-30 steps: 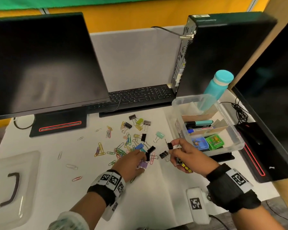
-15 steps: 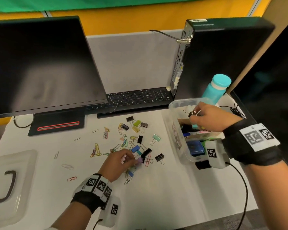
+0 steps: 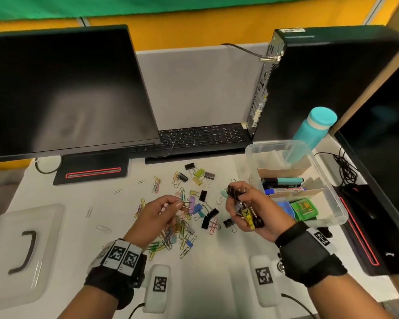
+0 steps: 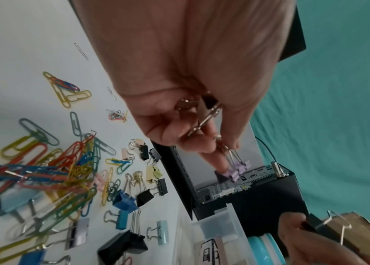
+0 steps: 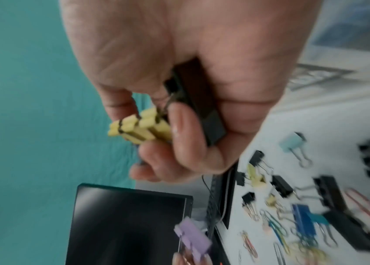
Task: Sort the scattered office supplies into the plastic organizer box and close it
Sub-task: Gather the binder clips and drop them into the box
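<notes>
My left hand (image 3: 180, 204) hovers over the scattered paper clips and binder clips (image 3: 182, 229) and pinches purple binder clips (image 4: 236, 170) by their wire handles. My right hand (image 3: 242, 199) is just left of the clear plastic organizer box (image 3: 276, 143). It grips a bunch of binder clips: yellow ones (image 5: 138, 127) between the fingers and a black one (image 5: 200, 100) against the palm. In the box lie markers (image 3: 283, 183) and small blue and green cases (image 3: 304, 208). Its clear lid (image 3: 21, 247) lies at the table's left edge.
A monitor (image 3: 62, 88) and keyboard (image 3: 203, 137) stand behind the clips. A black PC tower (image 3: 320, 84) and a teal bottle (image 3: 313, 132) are behind the box. A second monitor's base and cables sit at the far right.
My right hand came back from over the box to the spot beside the clip pile, still holding clips. My left hand rose off the pile with the purple clips.
</notes>
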Demonstrator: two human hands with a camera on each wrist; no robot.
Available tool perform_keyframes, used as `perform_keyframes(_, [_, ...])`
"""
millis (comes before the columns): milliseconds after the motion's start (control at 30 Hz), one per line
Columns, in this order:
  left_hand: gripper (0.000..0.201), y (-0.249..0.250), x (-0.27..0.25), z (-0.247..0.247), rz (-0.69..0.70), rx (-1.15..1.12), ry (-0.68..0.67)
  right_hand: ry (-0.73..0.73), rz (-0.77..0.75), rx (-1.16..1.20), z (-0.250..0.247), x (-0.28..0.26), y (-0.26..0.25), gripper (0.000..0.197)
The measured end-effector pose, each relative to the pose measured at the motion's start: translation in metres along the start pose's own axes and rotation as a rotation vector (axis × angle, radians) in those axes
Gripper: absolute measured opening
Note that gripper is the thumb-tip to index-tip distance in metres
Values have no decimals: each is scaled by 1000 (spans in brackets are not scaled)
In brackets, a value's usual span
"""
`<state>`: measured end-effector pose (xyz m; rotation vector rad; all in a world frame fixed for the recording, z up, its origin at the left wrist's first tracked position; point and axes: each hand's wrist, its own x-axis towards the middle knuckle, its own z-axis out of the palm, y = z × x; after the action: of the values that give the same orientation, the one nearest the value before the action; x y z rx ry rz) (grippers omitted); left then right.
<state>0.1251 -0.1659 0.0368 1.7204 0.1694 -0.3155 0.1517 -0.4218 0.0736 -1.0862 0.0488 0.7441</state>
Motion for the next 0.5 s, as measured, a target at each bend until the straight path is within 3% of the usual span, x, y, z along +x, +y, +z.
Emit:
perform_keyframes(100, [16, 3, 2, -1, -6, -12, -18, -95, -39, 191, -2, 3, 13, 32])
perform_keyframes(200, [17, 8, 2, 0, -24, -47, -31, -85, -36, 124, -2, 6, 19, 24])
perform_keyframes(267, [18, 12, 1, 2, -31, -71, -41, -43, -1, -7, 2, 8, 20, 15])
perform_keyframes(500, [15, 22, 0, 0, 25, -44, -16, 130, -22, -677, 15, 8, 1, 17])
